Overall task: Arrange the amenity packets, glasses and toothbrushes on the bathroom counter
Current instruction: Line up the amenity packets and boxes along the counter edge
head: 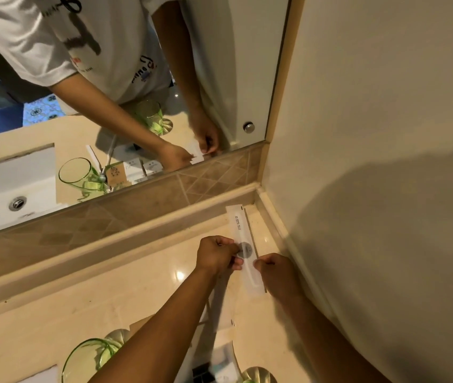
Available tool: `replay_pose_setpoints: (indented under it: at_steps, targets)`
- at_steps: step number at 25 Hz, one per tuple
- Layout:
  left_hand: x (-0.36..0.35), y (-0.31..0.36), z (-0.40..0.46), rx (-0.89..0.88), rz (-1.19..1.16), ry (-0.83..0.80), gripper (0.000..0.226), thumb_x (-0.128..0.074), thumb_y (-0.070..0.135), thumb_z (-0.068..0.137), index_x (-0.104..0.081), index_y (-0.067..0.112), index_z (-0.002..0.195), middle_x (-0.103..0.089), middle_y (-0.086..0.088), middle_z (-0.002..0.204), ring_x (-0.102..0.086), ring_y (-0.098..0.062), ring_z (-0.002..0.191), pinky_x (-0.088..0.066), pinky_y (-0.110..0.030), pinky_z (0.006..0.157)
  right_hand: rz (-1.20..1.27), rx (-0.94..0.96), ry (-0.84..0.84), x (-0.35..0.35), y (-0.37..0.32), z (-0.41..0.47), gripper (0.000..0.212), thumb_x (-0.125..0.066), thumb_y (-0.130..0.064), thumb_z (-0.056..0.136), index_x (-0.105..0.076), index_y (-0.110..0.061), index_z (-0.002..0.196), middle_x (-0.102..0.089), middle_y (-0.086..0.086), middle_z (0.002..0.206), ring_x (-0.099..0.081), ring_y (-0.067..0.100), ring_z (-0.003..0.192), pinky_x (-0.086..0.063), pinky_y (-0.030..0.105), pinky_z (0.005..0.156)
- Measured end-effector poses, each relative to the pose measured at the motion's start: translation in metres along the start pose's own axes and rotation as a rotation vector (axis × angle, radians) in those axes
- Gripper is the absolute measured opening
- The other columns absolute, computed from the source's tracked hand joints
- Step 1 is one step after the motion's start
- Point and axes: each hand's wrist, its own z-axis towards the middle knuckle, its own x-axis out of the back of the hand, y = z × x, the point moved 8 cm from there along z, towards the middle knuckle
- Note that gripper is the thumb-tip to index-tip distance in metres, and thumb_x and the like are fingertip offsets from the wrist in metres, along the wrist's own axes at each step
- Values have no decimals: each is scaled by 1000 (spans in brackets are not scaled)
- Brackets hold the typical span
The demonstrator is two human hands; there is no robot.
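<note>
A long white amenity packet (238, 225) with a grey round logo and a comb showing inside lies on the beige counter (142, 294), near the right wall. My left hand (215, 255) pinches its left edge at the middle. My right hand (275, 272) pinches its right edge a little lower. A green glass (87, 355) stands on a round metal coaster at the bottom left, partly behind my left forearm. More packets (219, 360) lie at the bottom centre, partly hidden by my arm.
A mirror (219, 78) runs along the back above a tiled ledge (164, 194); it reflects the person, the sink, green glasses, toothbrushes and small boxes. The wall (385, 134) closes off the right side. A second coaster (258, 374) sits at the bottom edge.
</note>
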Motion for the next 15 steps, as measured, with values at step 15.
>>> replay_pose_setpoints:
  at_steps: [15]
  targets:
    - [-52, -5, 48, 38, -63, -41, 15, -65, -7, 89, -65, -19, 97, -70, -38, 84, -72, -38, 65, -65, -39, 61, -717, 355, 227, -17, -7, -22, 51, -50, -34, 100, -42, -22, 149, -45, 1, 153, -46, 18, 136, -44, 29, 110]
